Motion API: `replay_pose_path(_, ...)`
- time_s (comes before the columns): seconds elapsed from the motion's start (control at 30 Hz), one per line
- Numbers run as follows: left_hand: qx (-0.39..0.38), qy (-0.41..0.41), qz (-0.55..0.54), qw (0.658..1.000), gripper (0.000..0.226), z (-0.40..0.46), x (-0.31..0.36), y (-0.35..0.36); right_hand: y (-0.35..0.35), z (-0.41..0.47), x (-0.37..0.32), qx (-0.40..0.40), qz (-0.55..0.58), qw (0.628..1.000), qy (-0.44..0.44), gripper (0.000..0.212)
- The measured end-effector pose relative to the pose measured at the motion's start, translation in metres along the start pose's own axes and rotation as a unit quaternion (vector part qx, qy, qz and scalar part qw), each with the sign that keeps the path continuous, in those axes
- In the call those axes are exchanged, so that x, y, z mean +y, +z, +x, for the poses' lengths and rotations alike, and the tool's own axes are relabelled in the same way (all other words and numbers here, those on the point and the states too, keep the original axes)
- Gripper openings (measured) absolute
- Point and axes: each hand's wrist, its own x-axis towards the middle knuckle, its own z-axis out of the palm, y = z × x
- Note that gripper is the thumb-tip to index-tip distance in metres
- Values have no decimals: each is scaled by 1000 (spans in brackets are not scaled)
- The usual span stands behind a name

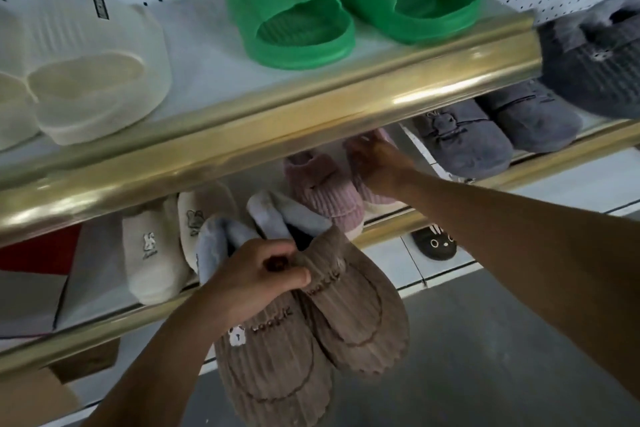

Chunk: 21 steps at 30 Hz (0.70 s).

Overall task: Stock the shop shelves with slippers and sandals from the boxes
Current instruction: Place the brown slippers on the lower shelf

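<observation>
The left hand pinches a pair of brown corduroy slippers by their pale blue fleece cuffs, holding them in front of the lower shelf's gold front edge. Each has stitched trim; one shows a small white animal patch. The right hand reaches onto that shelf, fingers curled round a pink ribbed slipper. White slippers stand toward the shelf's left end, beside the brown pair.

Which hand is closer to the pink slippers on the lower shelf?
Right. The right hand rests on the pink slippers. The left hand is nearer the camera and lower, holding the brown slippers.
</observation>
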Motion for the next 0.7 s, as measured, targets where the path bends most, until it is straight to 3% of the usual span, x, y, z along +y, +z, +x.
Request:
replay_pose_path(0.13, -12, 34, -31, 999, 20, 1, -19, -2, -4, 34, -2, -27, -133, 991, 3, 51)
replay_pose_path(0.33, -6, 47, -40, 998, 13, 4, -22, -2, -12, 45, -21, -124, -117, 985, -25, 36)
replay_pose_path(0.43, -9, 46, -46, 998, 8, 4, -22, -4, -21, 33, -45, -172, -177, 967, -68, 47)
replay_pose_path(0.53, -9, 50, -49, 997, 17, 3, -20, -6, -10, 30, -55, -136, -201, 966, -94, 62)
replay_pose_path(0.6, -12, 47, -45, 998, 29, 1, -19, -6, -4, 25, -56, -106, -204, 969, -86, 45)
replay_pose_path(0.7, -10, 48, -33, 998, 15, -3, -19, -9, -5, 8, -53, -55, -242, 963, -105, 47)
